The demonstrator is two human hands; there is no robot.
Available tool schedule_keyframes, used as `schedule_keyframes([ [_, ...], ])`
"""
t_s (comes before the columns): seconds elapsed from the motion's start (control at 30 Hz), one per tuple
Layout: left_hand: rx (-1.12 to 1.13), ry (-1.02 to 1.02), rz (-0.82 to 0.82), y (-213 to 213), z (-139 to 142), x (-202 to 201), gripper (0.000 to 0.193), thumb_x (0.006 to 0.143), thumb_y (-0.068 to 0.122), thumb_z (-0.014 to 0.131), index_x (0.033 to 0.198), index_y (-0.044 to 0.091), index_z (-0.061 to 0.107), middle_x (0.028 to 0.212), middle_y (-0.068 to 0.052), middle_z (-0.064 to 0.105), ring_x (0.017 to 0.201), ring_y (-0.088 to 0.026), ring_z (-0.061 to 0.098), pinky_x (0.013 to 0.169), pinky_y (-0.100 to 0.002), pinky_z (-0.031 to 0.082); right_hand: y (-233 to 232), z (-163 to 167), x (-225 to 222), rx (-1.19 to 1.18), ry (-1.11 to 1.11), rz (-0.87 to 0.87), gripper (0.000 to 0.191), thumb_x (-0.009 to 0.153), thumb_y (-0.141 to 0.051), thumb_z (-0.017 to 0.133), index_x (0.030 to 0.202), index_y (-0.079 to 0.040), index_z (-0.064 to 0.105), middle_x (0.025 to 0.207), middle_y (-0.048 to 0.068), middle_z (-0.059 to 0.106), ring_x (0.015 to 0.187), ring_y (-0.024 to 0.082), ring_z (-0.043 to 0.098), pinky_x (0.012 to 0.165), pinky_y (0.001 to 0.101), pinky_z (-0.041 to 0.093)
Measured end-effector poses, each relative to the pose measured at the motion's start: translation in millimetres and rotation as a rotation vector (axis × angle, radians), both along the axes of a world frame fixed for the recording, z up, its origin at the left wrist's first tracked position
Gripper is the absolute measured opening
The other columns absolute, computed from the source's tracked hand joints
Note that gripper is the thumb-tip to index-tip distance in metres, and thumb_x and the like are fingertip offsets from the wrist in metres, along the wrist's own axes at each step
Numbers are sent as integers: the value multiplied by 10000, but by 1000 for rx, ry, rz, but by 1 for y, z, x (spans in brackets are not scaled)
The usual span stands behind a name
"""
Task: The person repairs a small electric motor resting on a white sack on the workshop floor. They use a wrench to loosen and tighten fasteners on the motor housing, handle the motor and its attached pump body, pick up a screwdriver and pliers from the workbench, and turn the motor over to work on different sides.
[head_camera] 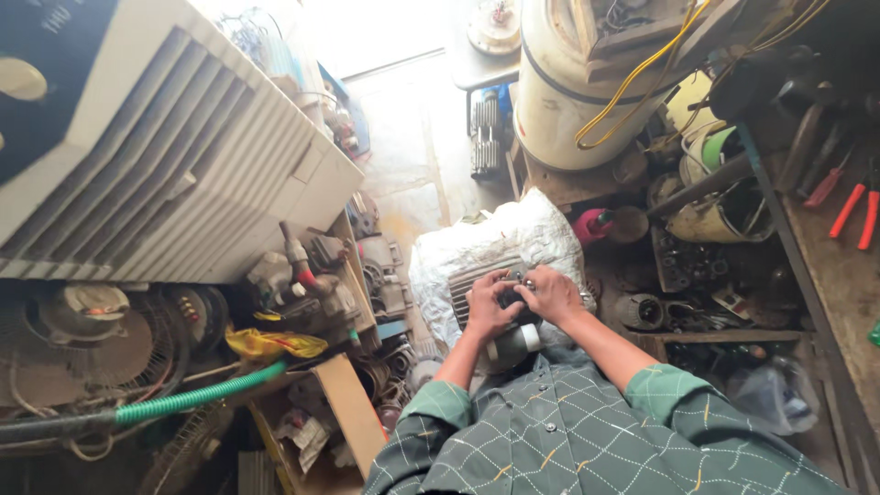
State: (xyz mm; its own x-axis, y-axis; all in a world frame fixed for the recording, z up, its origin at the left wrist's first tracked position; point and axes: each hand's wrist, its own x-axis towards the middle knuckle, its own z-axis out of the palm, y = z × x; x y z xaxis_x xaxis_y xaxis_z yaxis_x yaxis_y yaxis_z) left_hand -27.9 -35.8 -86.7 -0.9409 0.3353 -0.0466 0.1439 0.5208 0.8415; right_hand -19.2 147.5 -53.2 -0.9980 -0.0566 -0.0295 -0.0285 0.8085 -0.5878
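From the head camera, both hands meet over a small ribbed grey motor (500,316) that sits in front of the person's chest, resting against a crumpled white plastic bag (495,240). The left hand (489,307) lies on the motor's left side, its fingers (484,286) curled down over the ribbed casing and pressed to it. The right hand (553,295) covers the motor's top right, its fingers (532,280) bent together around a small dark part on top of the motor; how tightly they pinch it cannot be told. The motor's pale rounded end (513,344) shows just below the two hands, towards the person. Well to the left of the fingers lies a green ribbed hose (197,396), with a large white slatted cooler (174,156) above it. Far right of the fingers, red-handled pliers (857,213) lie on a bench (839,284). Beyond the hands stands a big white tank (573,87).
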Motion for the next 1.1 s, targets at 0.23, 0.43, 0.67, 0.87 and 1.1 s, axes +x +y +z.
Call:
schedule_keyframes([
  [0.23,-36,-8,6,2,7,5,397,715,313,824,1097,208,791,1377,-68,634,1308,-300,530,1083,-486,359,-2,-7,5,104,-13,65,261,841,-321,756,891,-79,674,903,143,661,840,376,696,716,471,572],
  [0.43,-63,-45,-6,2,9,0,442,673,319,840,1099,222,777,1376,-45,625,1311,-292,519,1071,-486,342,1,-4,4,78,61,219,151,883,-170,690,978,-65,638,953,153,638,854,379,689,713,482,560],
  [0.67,-68,-48,-3,2,10,0,412,696,319,854,1094,239,783,1381,-32,628,1309,-282,520,1082,-488,343,5,7,-1,47,-16,132,266,794,-288,762,917,-71,670,911,140,648,831,388,683,711,486,555],
  [0.87,-23,-32,-12,-1,8,-2,451,690,325,850,1117,214,755,1405,-52,619,1330,-294,525,1083,-489,346,4,2,0,59,54,223,199,837,-128,667,1017,-175,739,961,88,668,897,341,699,768,443,567],
  [1.1,-34,9,-6,-1,12,-3,465,686,320,858,1128,212,760,1389,-65,628,1321,-303,528,1081,-499,353,9,5,-1,65,-40,133,226,816,-317,776,946,-141,719,947,98,671,862,357,691,725,463,552],
])
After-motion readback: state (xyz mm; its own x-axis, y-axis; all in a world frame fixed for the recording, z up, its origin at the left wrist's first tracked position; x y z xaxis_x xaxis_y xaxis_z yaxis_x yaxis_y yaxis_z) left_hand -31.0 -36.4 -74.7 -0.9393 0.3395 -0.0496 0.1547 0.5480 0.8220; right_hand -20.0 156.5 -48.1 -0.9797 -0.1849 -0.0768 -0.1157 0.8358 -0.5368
